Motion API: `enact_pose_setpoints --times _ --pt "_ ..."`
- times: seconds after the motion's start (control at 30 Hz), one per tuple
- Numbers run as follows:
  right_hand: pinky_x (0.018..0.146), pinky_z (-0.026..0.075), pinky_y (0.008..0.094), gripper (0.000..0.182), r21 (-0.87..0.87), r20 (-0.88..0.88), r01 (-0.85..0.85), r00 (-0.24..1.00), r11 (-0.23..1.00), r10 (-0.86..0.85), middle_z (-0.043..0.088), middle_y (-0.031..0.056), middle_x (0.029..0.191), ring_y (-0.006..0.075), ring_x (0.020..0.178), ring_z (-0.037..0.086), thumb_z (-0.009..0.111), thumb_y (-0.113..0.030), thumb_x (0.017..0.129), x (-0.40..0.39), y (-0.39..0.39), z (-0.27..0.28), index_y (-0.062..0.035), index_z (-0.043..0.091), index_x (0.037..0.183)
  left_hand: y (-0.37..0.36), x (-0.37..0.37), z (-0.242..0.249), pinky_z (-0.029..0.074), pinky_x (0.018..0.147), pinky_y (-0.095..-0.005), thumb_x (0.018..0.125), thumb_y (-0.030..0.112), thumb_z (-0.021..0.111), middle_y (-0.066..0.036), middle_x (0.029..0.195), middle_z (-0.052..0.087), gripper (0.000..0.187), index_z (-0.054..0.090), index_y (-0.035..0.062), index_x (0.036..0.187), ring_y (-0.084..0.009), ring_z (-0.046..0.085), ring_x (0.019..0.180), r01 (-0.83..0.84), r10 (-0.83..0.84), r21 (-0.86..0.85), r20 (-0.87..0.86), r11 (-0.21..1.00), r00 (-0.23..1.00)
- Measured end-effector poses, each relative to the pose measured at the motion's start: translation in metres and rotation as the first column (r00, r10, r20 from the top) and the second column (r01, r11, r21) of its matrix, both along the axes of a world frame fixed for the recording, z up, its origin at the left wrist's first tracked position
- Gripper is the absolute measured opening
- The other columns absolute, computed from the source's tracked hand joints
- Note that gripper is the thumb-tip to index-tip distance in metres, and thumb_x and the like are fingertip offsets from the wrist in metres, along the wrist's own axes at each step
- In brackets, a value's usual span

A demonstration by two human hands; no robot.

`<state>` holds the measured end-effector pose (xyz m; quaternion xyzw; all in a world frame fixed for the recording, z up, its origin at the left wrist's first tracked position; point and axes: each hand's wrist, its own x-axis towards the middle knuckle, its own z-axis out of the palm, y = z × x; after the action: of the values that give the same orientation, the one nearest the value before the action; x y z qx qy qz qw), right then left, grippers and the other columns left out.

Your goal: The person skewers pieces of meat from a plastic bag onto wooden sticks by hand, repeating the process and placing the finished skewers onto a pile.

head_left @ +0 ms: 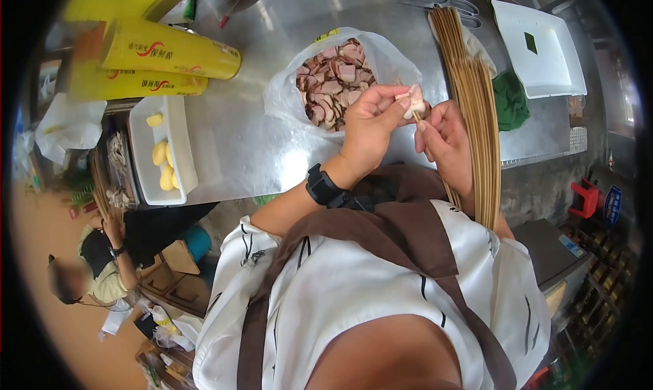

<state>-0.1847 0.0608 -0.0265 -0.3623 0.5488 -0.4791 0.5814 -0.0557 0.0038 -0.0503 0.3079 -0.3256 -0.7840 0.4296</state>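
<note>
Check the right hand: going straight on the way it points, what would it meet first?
Most likely the pale meat piece just ahead of the right hand's fingertips, with the left hand close behind it; one view leaves their depth unclear.

There's room for my left hand (374, 121) between the left white box (185, 128) and the plastic bag (280, 94). Outward, long sticks (483, 124) block my right hand (445, 137).

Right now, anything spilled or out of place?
No spill visible; the sliced meat sits in its bag. Slightly odd: the bundle of sticks juts past the front edge of the table, toward the apron.
</note>
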Motion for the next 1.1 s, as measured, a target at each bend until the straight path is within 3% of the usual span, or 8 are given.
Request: enact_pose_setpoints --times 0.57,0.7,0.77,0.83,0.9,0.97,1.07,1.1 --pt "0.044 0.029 0.0178 0.013 -0.029 -0.005 -0.011 1.000 1.000 0.011 0.050 0.0027 0.064 0.0036 0.050 0.038 0.047 -0.004 0.088 0.002 0.003 0.004 -0.0061 0.034 0.085 0.012 0.003 -0.002 0.050 0.080 -0.0296 0.087 0.005 0.052 -0.012 0.101 0.060 0.018 0.051 -0.0005 0.104 -0.0166 0.059 0.091 0.000 -0.001 -0.026 -0.025 1.000 1.000" --pt "0.045 0.032 0.0179 0.015 -0.054 -0.039 0.015 0.999 0.998 -0.017 0.050 0.0020 0.066 0.0036 0.052 0.041 0.051 -0.003 0.085 0.004 0.003 0.000 -0.0056 0.036 0.087 0.012 0.003 -0.002 0.049 0.073 -0.0254 0.086 0.005 0.054 -0.009 0.100 0.061 0.017 0.053 0.0018 0.102 -0.0139 0.059 0.087 -0.008 0.009 0.085 -0.021 0.996 1.000" --pt "0.048 0.035 0.0186 0.018 -0.172 -0.388 -0.126 0.920 0.977 0.051 0.049 0.0019 0.068 0.0043 0.054 0.043 0.056 -0.005 0.083 0.004 0.004 0.000 -0.0042 0.039 0.089 0.011 0.004 -0.005 0.048 0.069 -0.0237 0.085 0.005 0.055 -0.008 0.099 0.061 0.017 0.053 0.0026 0.102 -0.0125 0.058 0.084 -0.006 0.005 0.130 0.005 0.992 1.000" --pt "0.053 0.040 0.0224 0.021 -0.096 -0.423 -0.087 0.905 0.992 0.039 0.050 0.0043 0.071 0.0089 0.059 0.048 0.062 -0.006 0.078 0.007 0.004 0.011 -0.0027 0.046 0.091 0.010 0.006 -0.012 0.046 0.070 -0.0217 0.085 0.006 0.055 -0.006 0.097 0.061 0.016 0.053 0.0017 0.101 -0.0092 0.057 0.083 0.015 -0.017 0.151 0.009 0.988 1.000" --pt "0.057 0.042 0.0268 0.022 -0.299 -0.737 -0.194 0.669 0.934 -0.097 0.053 0.0071 0.073 0.0155 0.066 0.053 0.063 -0.005 0.074 0.008 0.004 0.016 -0.0035 0.052 0.093 0.008 0.005 -0.009 0.045 0.067 -0.0205 0.085 0.005 0.055 -0.006 0.095 0.061 0.016 0.054 0.0016 0.101 -0.0076 0.056 0.080 0.022 -0.025 0.151 0.019 0.988 0.999" --pt "0.060 0.043 0.0299 0.024 -0.392 -0.747 -0.220 0.643 0.893 -0.169 0.055 0.0081 0.077 0.0206 0.070 0.055 0.064 -0.005 0.072 0.007 -0.001 0.024 -0.0049 0.056 0.095 0.008 0.004 -0.005 0.045 0.061 -0.0217 0.084 0.002 0.055 -0.005 0.089 0.061 0.017 0.054 0.0039 0.100 -0.0106 0.057 0.071 0.016 -0.024 0.144 0.058 0.989 0.998" --pt "0.059 0.044 0.0308 0.021 -0.569 -0.686 -0.321 0.692 0.757 -0.223 0.055 0.0078 0.074 0.0221 0.068 0.056 0.064 -0.006 0.072 0.004 0.001 0.027 -0.0044 0.058 0.093 0.006 0.003 -0.011 0.045 0.066 -0.0217 0.083 0.003 0.055 -0.005 0.089 0.059 0.018 0.054 0.0034 0.101 -0.0109 0.056 0.076 0.070 -0.074 0.112 0.024 0.991 0.997" --pt "0.059 0.045 0.0315 0.019 -0.449 -0.667 -0.360 0.744 0.818 -0.039 0.056 0.0081 0.072 0.0231 0.067 0.057 0.064 -0.006 0.073 0.003 0.005 0.034 -0.0038 0.059 0.091 0.004 0.002 -0.012 0.045 0.066 -0.0217 0.083 0.003 0.055 -0.005 0.089 0.059 0.018 0.054 0.0034 0.101 -0.0109 0.056 0.076 0.074 -0.078 0.116 0.023 0.990 0.997"
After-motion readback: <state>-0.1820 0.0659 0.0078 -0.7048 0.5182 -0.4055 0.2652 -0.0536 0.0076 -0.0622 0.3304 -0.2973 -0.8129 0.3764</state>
